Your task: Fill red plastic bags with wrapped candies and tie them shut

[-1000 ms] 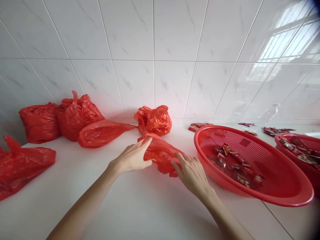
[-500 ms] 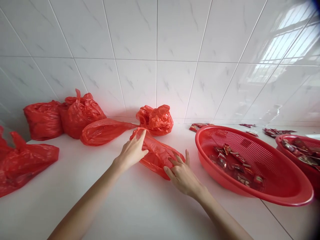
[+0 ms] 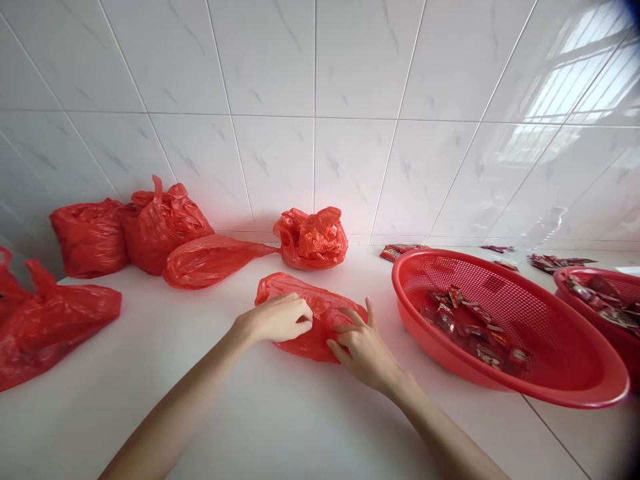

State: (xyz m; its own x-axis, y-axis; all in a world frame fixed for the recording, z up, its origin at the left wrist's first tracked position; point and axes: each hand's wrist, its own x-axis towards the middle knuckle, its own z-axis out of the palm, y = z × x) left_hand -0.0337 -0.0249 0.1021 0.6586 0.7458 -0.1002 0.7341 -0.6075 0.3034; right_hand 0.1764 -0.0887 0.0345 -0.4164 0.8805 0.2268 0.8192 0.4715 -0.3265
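Note:
A thin red plastic bag [image 3: 323,307] lies flattened and crumpled on the white countertop in front of me. My left hand [image 3: 285,317] is over its left part, fingers curled in and closed on the film. On the bag's right end rests my right hand [image 3: 363,347], its fingers apart and one pointing up and away. The film beneath both hands is partly hidden. Just behind lies another limp red bag [image 3: 210,260], beside a bunched red bag [image 3: 313,240] against the wall.
To the right stands a large red plastic basket [image 3: 450,360] holding several small wrapped packets [image 3: 480,327]. A second red basket [image 3: 600,320] is farther right. Loose packets [image 3: 555,262] lie behind them. Full red bags [image 3: 165,227] stand at the left, with a knotted one [image 3: 55,327] nearer.
My left hand has moved down and right from the bag's far left corner to its middle, and its fingers have curled. The bag's left end has sunk lower; my right hand stays nearly in place.

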